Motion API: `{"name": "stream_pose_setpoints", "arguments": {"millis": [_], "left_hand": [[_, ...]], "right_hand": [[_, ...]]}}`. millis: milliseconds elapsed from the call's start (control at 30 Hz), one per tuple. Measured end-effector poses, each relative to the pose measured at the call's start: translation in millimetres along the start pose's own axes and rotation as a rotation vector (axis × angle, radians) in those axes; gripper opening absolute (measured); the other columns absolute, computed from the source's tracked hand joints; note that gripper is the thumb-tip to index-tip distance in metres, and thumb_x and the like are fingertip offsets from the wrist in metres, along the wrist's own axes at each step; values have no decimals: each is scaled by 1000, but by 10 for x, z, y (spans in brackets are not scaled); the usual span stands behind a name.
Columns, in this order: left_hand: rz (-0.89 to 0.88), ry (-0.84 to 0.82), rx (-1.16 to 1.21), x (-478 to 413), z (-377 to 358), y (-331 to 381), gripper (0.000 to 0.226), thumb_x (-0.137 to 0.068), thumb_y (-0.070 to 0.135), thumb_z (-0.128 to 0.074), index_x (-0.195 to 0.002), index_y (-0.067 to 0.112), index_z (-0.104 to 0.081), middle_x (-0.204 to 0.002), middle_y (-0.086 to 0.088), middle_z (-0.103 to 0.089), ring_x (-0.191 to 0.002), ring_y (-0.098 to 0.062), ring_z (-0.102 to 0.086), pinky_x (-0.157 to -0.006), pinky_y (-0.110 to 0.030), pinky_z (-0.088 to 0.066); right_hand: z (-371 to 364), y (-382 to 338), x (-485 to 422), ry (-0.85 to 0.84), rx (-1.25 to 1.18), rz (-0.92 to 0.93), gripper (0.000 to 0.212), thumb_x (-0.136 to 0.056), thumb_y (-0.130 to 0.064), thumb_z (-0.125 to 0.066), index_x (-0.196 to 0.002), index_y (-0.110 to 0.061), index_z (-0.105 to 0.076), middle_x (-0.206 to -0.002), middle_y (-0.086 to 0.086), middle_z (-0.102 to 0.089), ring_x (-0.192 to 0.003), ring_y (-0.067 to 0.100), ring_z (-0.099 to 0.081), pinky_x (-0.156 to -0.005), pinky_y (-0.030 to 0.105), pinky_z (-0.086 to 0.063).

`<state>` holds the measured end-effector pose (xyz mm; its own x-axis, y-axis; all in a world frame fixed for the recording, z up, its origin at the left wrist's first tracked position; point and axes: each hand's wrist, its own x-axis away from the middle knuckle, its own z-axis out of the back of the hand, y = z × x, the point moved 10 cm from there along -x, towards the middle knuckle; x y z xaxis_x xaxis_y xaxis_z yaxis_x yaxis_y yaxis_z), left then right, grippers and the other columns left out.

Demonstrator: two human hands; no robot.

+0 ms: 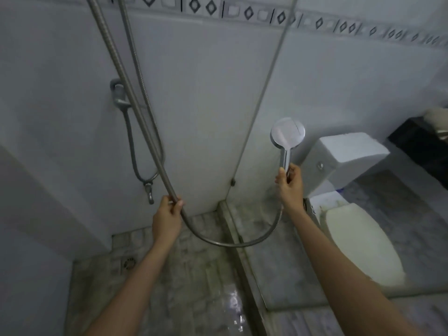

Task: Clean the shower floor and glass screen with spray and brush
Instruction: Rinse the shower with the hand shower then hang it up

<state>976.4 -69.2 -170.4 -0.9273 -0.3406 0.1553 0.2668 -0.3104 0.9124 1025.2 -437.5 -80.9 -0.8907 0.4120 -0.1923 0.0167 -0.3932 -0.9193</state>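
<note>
Chrome shower head [287,132] in R hand [289,187]; L hand [167,214] grips hose [218,242].

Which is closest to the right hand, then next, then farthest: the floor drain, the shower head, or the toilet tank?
1. Shower head: the right hand holds its handle, head just above the fingers.
2. Toilet tank: close by, to the right.
3. Floor drain: far off to the left, down on the floor.

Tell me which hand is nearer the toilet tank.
Right. The right hand, gripping the shower head by its handle, sits just left of the toilet tank; the left hand holds the hose farther left, over the shower floor.
</note>
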Motion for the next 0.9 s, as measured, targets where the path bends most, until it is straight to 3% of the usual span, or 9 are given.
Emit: {"name": "stream_pose_setpoints", "arguments": {"millis": [100,267,400,500,600,700,733,833,900], "left_hand": [[15,7,-42,201,-127,-284,16,-99,18,-58,-107,4,-60,-102,-15,-73,-95,-33,-68,-71,-33,-43],[103,-49,-146,617,-462,-986,15,-98,17,-59,-107,6,-63,-100,-18,-73,-96,-37,-69,-74,-38,-47],[240,-138,-199,1132,-821,-1809,20,-101,16,-55,-115,3,-60,-107,-16,-72,-99,-35,-68,-66,-29,-38],[301,-151,-192,1363,-930,-2307,20,-100,18,-56,-114,5,-60,-98,-13,-73,-96,-33,-70,-67,-32,-44],[314,-105,-171,1408,-914,-2626,20,-99,22,-59,-114,9,-62,-98,-7,-72,-95,-25,-70,-72,-31,-47],[302,-107,-203,1409,-916,-2901,17,-100,24,-57,-112,13,-61,-96,1,-67,-89,-17,-64,-64,-24,-41],[297,-113,-214,1412,-917,-2990,14,-100,24,-56,-110,14,-60,-96,2,-67,-88,-16,-64,-62,-22,-41],[306,-112,-237,1400,-877,-3338,6,-100,21,-57,-105,21,-59,-97,0,-70,-90,-21,-68,-68,-26,-43],[313,-110,-238,1372,-828,-3546,14,-98,17,-60,-95,30,-55,-90,-1,-68,-88,-26,-69,-72,-32,-50]], "right_hand": [[35,383,281,-24,-26,-47,18,-100,-18,-49,-115,-8,-46,-79,3,-51,-63,-6,-54,-65,15,-44],[132,1169,854,-71,-31,-162,16,-97,-14,-54,-110,-11,-45,-83,12,-52,-73,15,-52,-70,30,-44],[167,1916,1511,-89,-20,-294,14,-94,-9,-57,-102,-10,-45,-85,13,-55,-76,20,-53,-69,27,-44],[180,2450,2094,-87,27,-402,18,-92,-9,-61,-102,-9,-46,-86,10,-57,-80,24,-56,-71,34,-46],[86,3079,2760,-107,31,-576,22,-90,-20,-63,-102,-16,-45,-97,20,-63,-90,33,-62,-80,48,-50],[-47,3513,3340,-39,-139,-788,23,-93,-8,-59,-113,-9,-47,-107,15,-63,-88,26,-61,-66,33,-56],[-102,3619,3513,-6,-232,-871,19,-94,-4,-57,-110,-9,-49,-105,13,-62,-87,24,-59,-65,35,-56],[-301,3920,3975,39,-357,-1084,7,-97,-9,-53,-92,-14,-51,-98,9,-59,-91,25,-59,-81,46,-53],[-430,4153,4222,4,-388,-1178,4,-98,-13,-52,-97,-10,-53,-101,11,-60,-96,27,-61,-77,44,-58]]}}
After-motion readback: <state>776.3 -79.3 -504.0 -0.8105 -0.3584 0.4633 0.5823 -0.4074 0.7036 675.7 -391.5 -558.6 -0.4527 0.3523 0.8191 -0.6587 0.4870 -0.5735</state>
